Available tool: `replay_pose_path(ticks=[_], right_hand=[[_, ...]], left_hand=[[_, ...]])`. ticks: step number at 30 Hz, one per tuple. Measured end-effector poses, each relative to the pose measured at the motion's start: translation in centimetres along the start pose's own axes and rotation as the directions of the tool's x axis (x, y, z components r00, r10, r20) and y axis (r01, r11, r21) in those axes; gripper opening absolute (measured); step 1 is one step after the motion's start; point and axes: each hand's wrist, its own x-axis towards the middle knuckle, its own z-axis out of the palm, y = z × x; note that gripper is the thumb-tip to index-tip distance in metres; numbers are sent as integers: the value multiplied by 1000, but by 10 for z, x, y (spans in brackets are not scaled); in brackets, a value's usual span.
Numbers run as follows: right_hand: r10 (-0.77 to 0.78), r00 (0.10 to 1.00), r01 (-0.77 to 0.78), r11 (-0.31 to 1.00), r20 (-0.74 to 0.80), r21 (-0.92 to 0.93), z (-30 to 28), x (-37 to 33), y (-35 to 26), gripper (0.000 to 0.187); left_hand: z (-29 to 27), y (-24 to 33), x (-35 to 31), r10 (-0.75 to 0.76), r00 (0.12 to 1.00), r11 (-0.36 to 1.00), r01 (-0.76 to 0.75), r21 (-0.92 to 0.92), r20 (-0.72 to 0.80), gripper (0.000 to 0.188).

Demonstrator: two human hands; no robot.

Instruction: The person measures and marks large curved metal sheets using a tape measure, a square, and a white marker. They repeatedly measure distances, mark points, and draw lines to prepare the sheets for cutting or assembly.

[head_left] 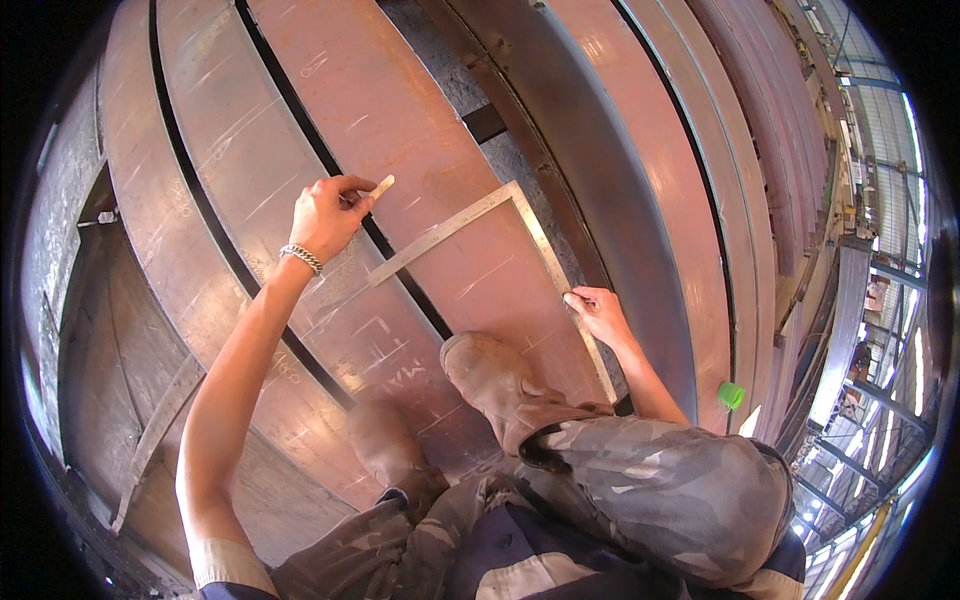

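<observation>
Between the thumb and fingers of my left hand (330,215) is a short pale stick of chalk (382,187), held above a reddish-brown steel plate. A metal framing square (535,232) lies across the plates, its corner at the far side and one arm reaching left over a dark gap. My right hand (603,315) grips the other arm of the square, along the right edge of the plate (480,280). White chalk lines and scribbled marks show on several of the plates.
My brown boots (487,372) stand on the plates just short of the square. Dark gaps (290,95) run between the long plates. A bright green object (731,395) lies on a plate at the right. Further right are stacked beams and the hall's framework.
</observation>
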Motion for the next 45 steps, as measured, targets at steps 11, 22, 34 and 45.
replay_pose_path(ticks=[11,22,34,45], right_hand=[[-16,1000,16,1000,4,-2,0,2,-3,32],[-12,1000,12,1000,11,15,1,2,0,32],[-3,1000,3,1000,9,23,0,2,-1,33],[-28,1000,28,1000,15,3,2,-1,-3,33]], left_hand=[[0,4,10,10,1000,1000,-11,-19,-2,22],[1,5,11,10,1000,999,-10,-44,3,23],[1,7,12,14,1000,999,-14,-44,-5,21],[21,28,21,68,997,994,-65,-91,22,22]])
